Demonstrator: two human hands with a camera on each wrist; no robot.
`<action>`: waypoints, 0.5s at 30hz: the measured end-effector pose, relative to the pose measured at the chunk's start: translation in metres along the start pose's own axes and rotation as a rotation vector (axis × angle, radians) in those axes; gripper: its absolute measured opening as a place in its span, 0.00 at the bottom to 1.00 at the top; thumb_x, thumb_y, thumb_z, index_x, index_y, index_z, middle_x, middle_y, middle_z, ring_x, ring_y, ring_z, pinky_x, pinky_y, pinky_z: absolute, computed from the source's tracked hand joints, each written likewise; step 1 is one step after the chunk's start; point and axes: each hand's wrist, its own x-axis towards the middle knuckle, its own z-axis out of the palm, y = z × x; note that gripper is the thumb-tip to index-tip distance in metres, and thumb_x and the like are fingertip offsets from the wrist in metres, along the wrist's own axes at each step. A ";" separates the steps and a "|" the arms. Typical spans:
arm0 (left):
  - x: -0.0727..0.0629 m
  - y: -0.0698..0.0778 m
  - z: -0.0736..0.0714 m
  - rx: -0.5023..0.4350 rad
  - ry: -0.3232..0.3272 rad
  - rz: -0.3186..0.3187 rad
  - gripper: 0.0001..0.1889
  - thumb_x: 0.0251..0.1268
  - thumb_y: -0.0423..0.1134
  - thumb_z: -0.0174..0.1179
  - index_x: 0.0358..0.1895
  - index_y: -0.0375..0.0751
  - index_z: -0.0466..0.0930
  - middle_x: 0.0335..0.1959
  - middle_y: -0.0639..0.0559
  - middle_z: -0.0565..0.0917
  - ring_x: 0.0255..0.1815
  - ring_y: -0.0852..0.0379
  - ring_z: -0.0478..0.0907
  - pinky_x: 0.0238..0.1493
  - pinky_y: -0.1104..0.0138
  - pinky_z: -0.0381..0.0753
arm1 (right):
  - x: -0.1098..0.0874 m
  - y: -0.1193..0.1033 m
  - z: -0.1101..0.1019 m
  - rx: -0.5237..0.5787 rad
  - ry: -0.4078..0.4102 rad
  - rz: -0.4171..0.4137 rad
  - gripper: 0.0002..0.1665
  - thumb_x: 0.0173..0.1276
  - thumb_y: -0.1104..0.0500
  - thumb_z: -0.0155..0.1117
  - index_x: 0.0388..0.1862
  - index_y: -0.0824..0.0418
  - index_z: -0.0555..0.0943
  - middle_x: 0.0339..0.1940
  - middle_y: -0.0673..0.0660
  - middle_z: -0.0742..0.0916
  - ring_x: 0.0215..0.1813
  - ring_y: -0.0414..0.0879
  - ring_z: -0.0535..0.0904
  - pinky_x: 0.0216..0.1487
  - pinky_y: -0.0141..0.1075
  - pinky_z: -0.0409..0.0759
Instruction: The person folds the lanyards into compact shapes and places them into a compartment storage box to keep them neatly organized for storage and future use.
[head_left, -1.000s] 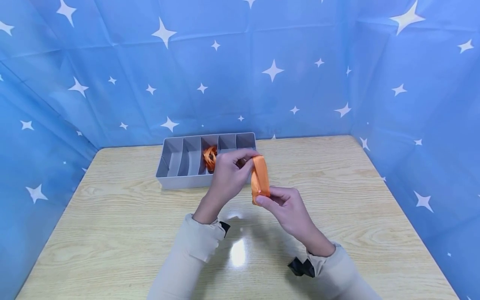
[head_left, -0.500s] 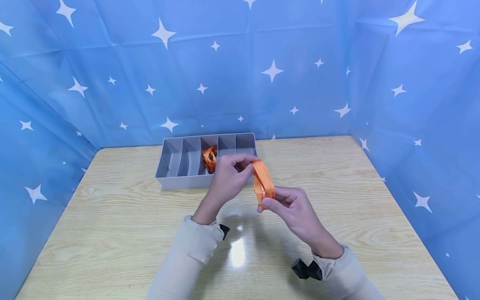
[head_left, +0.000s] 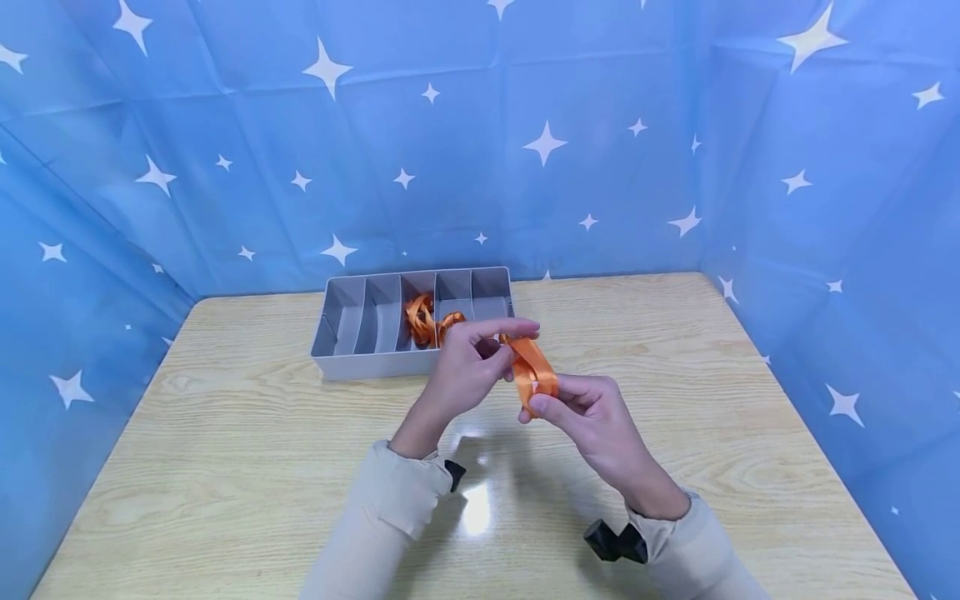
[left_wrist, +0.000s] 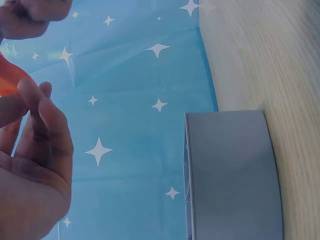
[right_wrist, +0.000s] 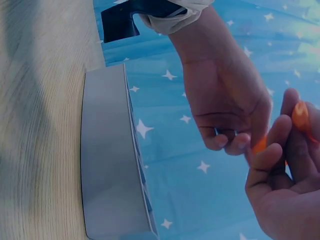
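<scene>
A coiled loop of orange ribbon (head_left: 537, 367) is held above the table between both hands. My left hand (head_left: 467, 371) pinches its upper end, the index finger reaching over the top. Lower down, my right hand (head_left: 600, 425) grips the coil's bottom edge with thumb on the near side. In the left wrist view, orange ribbon (left_wrist: 11, 77) shows by the left fingertips. The right wrist view has a bit of ribbon (right_wrist: 300, 116) at the right fingers. More tangled orange ribbon (head_left: 420, 319) lies in a middle compartment of the tray, and an orange bundle (head_left: 452, 318) shows one compartment right.
The grey divided tray (head_left: 371, 365) stands at the back of the wooden table (head_left: 225, 467), just behind my left hand, which covers part of its front. A blue curtain (head_left: 465, 125) with white stars hangs beyond the table's back edge and along its sides.
The coil has tilted and shifted slightly down and right along with both hands. My left index finger has stretched out over its top, and orange in the tray's fourth compartment has come into view.
</scene>
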 end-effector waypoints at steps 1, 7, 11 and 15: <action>-0.001 -0.001 0.001 -0.020 -0.009 0.006 0.16 0.66 0.21 0.54 0.50 0.35 0.86 0.37 0.45 0.87 0.20 0.43 0.74 0.22 0.69 0.75 | 0.000 0.000 0.000 -0.008 0.008 -0.005 0.08 0.72 0.69 0.60 0.43 0.69 0.85 0.30 0.57 0.88 0.46 0.49 0.82 0.49 0.37 0.80; -0.006 -0.007 0.005 -0.063 -0.010 0.002 0.17 0.62 0.19 0.51 0.47 0.33 0.86 0.37 0.43 0.85 0.19 0.51 0.73 0.19 0.70 0.71 | 0.003 -0.002 -0.001 -0.016 0.080 0.027 0.08 0.73 0.68 0.60 0.43 0.69 0.86 0.31 0.55 0.89 0.46 0.48 0.83 0.51 0.36 0.79; -0.010 -0.011 0.008 -0.063 -0.009 0.001 0.14 0.65 0.21 0.54 0.48 0.32 0.85 0.39 0.43 0.84 0.18 0.55 0.72 0.20 0.68 0.73 | 0.003 -0.001 -0.004 0.003 0.116 0.051 0.10 0.73 0.68 0.60 0.47 0.72 0.84 0.31 0.55 0.89 0.44 0.49 0.83 0.51 0.37 0.80; -0.013 -0.015 0.011 -0.067 -0.003 0.023 0.10 0.68 0.24 0.59 0.49 0.31 0.84 0.39 0.40 0.85 0.17 0.57 0.71 0.19 0.68 0.73 | 0.005 0.001 -0.007 0.001 0.154 0.070 0.13 0.73 0.67 0.60 0.50 0.75 0.82 0.31 0.55 0.89 0.43 0.48 0.83 0.51 0.37 0.81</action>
